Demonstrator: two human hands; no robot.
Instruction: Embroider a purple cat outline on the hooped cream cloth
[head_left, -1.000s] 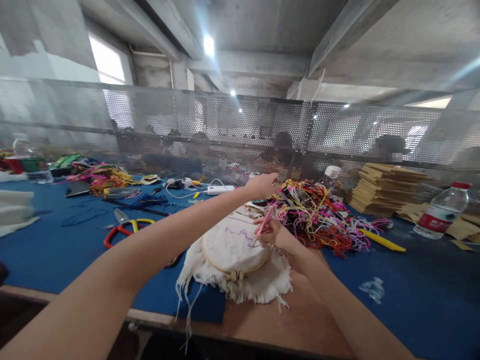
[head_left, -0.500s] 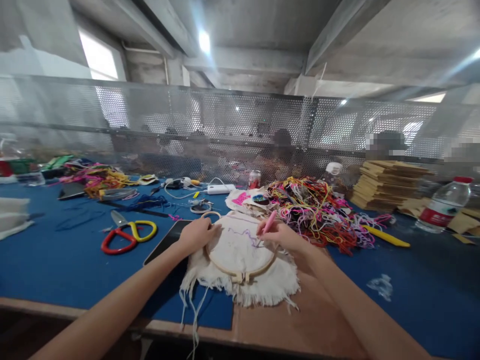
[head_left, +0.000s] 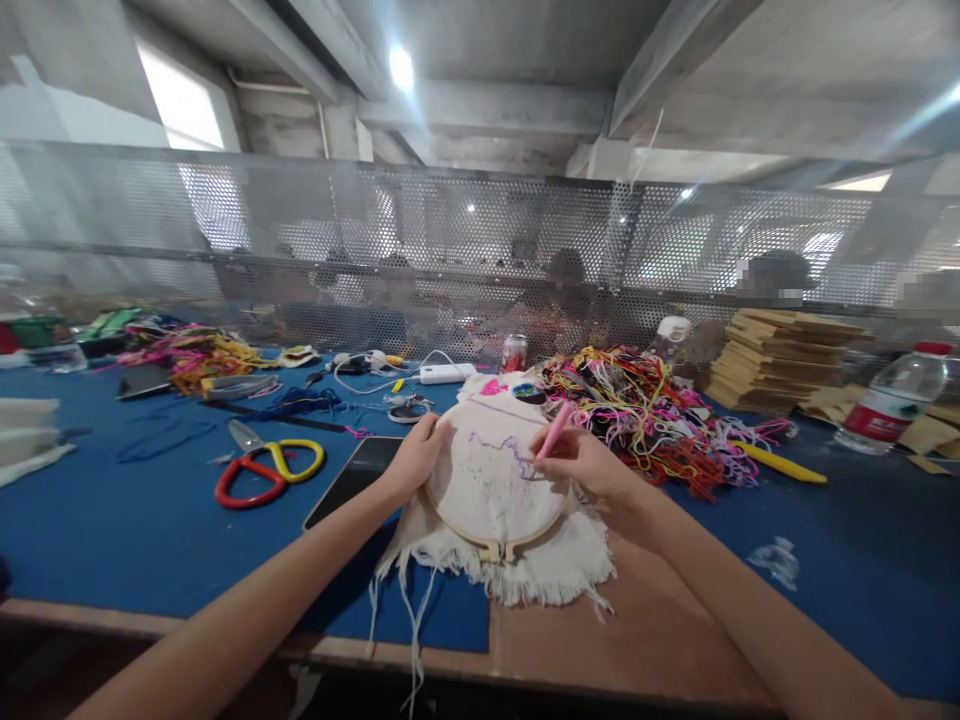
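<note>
Stitching in progress on the hoop (head_left: 491, 480), which lies tilted on the desk (head_left: 112, 510), near edge. Left hand (head_left: 415, 457) clasps the hoop's left rim, fingers curled. Right hand (head_left: 581, 458) is closed around a pink needle tool (head_left: 553, 432), tip at the purple stitches. In my judgement the next punch calls for a steady hoop.

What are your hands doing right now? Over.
Left hand grips hoop edge. Right hand holds pink tool on cloth. Yarn pile beside it.
</note>
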